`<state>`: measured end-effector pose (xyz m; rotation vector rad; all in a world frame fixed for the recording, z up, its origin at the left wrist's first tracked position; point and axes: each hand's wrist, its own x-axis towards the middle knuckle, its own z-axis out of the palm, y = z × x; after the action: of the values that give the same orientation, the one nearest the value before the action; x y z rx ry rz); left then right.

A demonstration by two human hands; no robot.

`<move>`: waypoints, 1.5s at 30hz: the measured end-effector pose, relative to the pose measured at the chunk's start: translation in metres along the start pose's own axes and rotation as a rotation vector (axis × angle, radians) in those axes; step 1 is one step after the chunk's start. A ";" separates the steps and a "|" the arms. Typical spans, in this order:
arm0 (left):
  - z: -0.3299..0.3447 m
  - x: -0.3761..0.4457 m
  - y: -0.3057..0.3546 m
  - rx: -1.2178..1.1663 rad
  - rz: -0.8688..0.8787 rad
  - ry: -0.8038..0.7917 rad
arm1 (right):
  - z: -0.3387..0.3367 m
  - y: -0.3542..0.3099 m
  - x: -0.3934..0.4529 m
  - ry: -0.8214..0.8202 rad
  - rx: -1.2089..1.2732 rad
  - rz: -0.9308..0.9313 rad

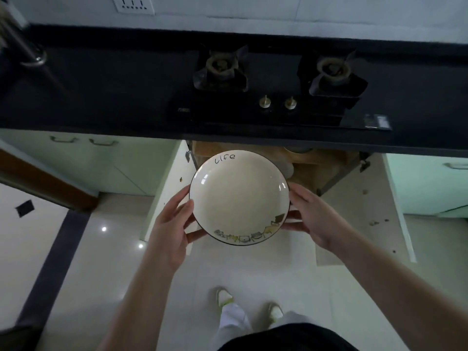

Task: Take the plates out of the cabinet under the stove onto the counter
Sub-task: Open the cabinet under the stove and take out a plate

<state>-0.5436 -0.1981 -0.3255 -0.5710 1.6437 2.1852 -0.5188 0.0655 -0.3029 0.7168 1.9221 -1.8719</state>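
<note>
A cream plate with a dark rim, the word "Life" and small drawings along its near edge is held level in front of the open cabinet under the stove. My left hand grips its left rim and my right hand grips its right rim, fingers underneath. Behind the plate, inside the cabinet, pale dishes and a wooden board show in part. The black counter runs above, with the two-burner stove set in it.
Both cabinet doors hang open: the left one and the right one flank the plate. A faucet stands at the counter's far left. Pale green cabinet fronts lie to either side. My feet stand on the tiled floor.
</note>
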 end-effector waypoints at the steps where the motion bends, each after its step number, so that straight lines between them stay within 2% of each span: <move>1: 0.006 -0.008 0.001 -0.005 0.008 0.010 | -0.007 -0.003 -0.006 -0.007 0.002 -0.016; 10: 0.033 -0.077 -0.004 -0.051 0.034 0.105 | -0.048 -0.013 -0.042 -0.132 0.041 -0.112; 21: -0.008 -0.154 0.018 -0.084 0.103 0.275 | 0.004 -0.021 -0.076 -0.308 0.166 -0.082; 28: -0.061 -0.166 0.040 -0.202 0.120 0.360 | 0.073 -0.038 -0.080 -0.352 0.146 -0.107; 34: -0.153 -0.179 0.067 -0.307 0.140 0.438 | 0.175 -0.049 -0.080 -0.404 0.119 -0.133; 39: -0.223 -0.181 0.089 -0.329 0.142 0.470 | 0.252 -0.054 -0.082 -0.424 0.107 -0.151; 45: -0.269 -0.154 0.110 -0.333 0.110 0.483 | 0.302 -0.056 -0.058 -0.408 0.134 -0.143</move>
<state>-0.4371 -0.4917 -0.2234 -1.2064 1.5544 2.5688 -0.5316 -0.2409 -0.2405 0.2094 1.6349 -2.0568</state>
